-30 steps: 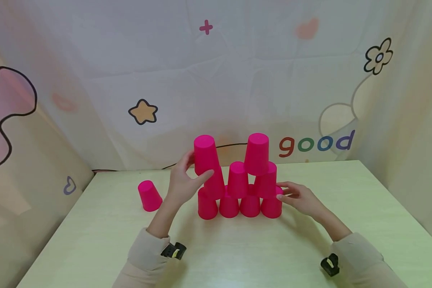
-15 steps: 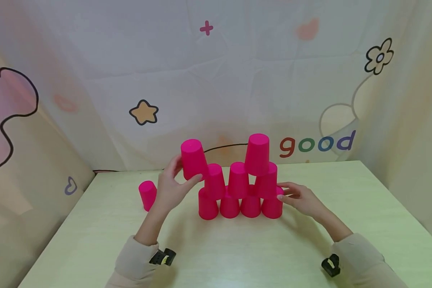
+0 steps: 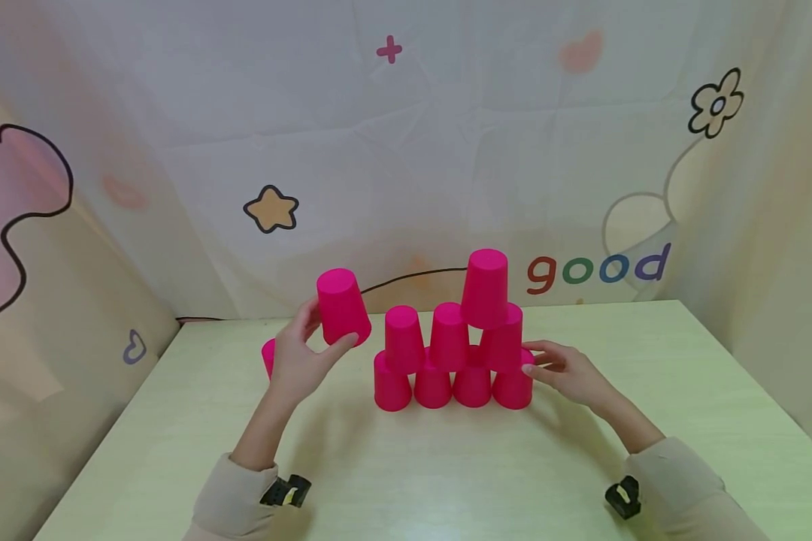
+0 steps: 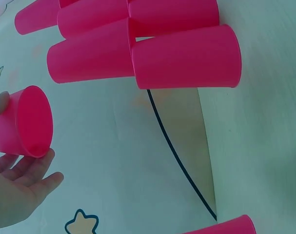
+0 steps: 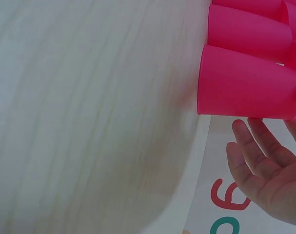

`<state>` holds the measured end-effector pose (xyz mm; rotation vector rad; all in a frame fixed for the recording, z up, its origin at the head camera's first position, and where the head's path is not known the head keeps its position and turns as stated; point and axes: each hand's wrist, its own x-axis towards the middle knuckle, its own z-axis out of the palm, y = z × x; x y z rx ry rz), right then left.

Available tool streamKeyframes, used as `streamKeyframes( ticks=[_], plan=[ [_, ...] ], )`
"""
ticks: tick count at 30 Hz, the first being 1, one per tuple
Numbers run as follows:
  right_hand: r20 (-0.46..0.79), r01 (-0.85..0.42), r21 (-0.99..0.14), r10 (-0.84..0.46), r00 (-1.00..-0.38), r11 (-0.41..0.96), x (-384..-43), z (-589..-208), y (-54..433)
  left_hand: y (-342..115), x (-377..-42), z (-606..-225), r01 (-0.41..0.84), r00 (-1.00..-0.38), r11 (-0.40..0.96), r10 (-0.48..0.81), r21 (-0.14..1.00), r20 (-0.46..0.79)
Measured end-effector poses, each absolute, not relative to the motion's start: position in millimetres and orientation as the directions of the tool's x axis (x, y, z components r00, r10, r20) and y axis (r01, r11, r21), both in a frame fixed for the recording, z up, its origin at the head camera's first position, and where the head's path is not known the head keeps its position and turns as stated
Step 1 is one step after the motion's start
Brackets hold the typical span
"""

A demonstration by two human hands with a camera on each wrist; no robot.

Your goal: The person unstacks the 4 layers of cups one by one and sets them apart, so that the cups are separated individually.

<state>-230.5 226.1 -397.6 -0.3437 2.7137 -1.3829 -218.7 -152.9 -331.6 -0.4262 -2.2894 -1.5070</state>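
My left hand holds an upside-down pink cup in the air, left of the stack, thumb in front and fingers behind. In the left wrist view the mouth of this cup faces the stacked cups. On the right, my right hand is beside the bottom right cup, its thumb and fingers at the cup's side. Its fingers look loosely extended in the right wrist view. Above the bottom row stand three cups, including a middle cup, with one top cup on the right.
Another pink cup stands on the table at the left, mostly hidden behind my left hand. A printed cloth hangs behind and at the sides of the table.
My left hand has carried its cup left and slightly down, away from above the second row's left cup. It now covers most of the lone cup. The right hand has stayed in place.
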Motion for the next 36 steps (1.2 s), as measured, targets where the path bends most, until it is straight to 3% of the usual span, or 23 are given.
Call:
streamKeyframes(
  ticks=[36],
  plan=[
    [0.024,-0.156,-0.816,-0.236,-0.971,0.557,-231,-397,227,-209,-215,-356,0.324,-0.919,0.459,-0.055,0.827,0.391]
  ],
)
